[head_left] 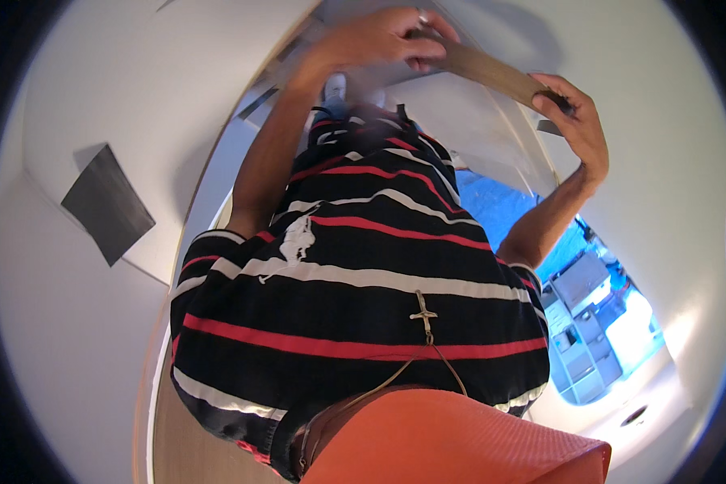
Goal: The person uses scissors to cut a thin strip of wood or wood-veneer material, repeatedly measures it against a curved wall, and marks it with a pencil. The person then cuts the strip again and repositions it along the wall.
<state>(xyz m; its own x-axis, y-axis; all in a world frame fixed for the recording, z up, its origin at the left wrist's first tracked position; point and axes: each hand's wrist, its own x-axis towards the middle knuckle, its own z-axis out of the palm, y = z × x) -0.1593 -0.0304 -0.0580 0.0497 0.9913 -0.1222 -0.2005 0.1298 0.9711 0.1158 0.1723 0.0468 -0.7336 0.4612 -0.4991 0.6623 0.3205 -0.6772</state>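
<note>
A narrow, flat brown strip (492, 71) with dark ends, wood-like in look, is stretched between my two hands at the top of the view. My left hand (415, 39), with a ring on one finger, has its fingers curled round the left end. At the other end, the thumb and fingers of my right hand (569, 117) pinch the strip. Behind it is a pale, smooth panel (621, 48), and I cannot tell whether the strip touches it. A small dark grey piece (549, 127) shows just below my right hand, partly hidden.
Pale walls curve around both sides. A dark grey rectangular patch (109, 204) is on the left one. Beyond an opening at the right are blue sheeting (492, 206) and grey storage compartments (585, 339). An orange textured piece (460, 440) covers the lower edge, beside brown flooring (194, 436).
</note>
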